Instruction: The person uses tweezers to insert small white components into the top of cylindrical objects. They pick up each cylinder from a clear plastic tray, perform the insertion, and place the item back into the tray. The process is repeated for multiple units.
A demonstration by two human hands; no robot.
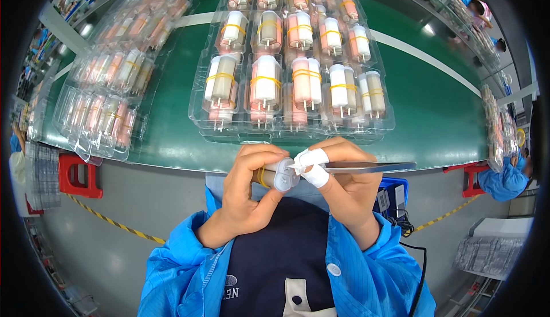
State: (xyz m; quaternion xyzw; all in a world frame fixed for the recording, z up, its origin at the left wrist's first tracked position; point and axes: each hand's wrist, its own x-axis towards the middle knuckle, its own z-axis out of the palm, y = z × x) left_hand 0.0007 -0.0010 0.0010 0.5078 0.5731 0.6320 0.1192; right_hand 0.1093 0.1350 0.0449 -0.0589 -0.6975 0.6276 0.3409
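The banded tubes (267, 178) are gripped by the left hand (245, 184), the metal tool (392, 167) by the right hand (350, 184); near the caps (282, 181), small and gentle movements are advised.

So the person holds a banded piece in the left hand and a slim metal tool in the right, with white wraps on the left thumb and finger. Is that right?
Not quite: the head view shows the white wraps on the right hand, not the left hand. The left does hold the banded piece, and the right the slim metal tool.
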